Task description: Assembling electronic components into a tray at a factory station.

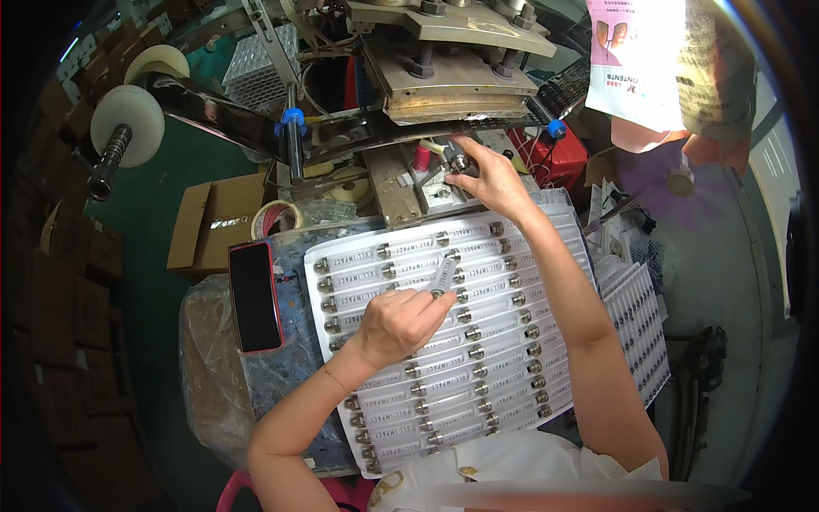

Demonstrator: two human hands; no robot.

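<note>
Pretty cramped here. The white tray (512, 375) of packed tubes fills most of my lap board, its near edge right against my shirt and its far edge just under the metal press (444, 68). A phone (254, 296) with a red case lies along the tray's left edge, and more stacked packs (641, 328) crowd the right side, so the only open room is the green floor (145, 230) off to the left, past the cardboard box (213, 222).

My left hand (399, 322) is curled over the middle of the tray, fingers pinching one clear tube (444, 275) that tilts up off the rows. My right arm stretches forward across the tray, right hand (490, 177) up at the press fixture, fingertips closed on a small metal piece (461, 160) beside a red cylinder (422, 158).
</note>
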